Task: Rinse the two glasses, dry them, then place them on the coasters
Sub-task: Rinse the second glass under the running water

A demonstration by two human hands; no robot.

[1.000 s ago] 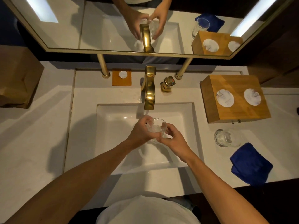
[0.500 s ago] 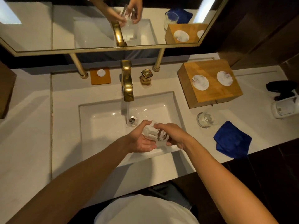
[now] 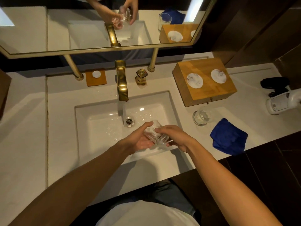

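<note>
Both hands hold one cut glass (image 3: 155, 135) tilted over the near right part of the sink (image 3: 97, 128).

Left hand (image 3: 140, 138) cups the glass from below, fingers curved round it; right hand (image 3: 175, 136) grasps it from the right, fingertips on its wall. Contents of the held glass – cannot tell. Water runs from the gold tap (image 3: 122, 82) into the basin beside the drain (image 3: 129, 121). Second glass (image 3: 202, 116) stands upright on the counter just far of the blue cloth (image 3: 228, 137) – no contents discernible. Two white coasters (image 3: 194, 80) sit bare on the wooden box (image 3: 211, 93).
</note>
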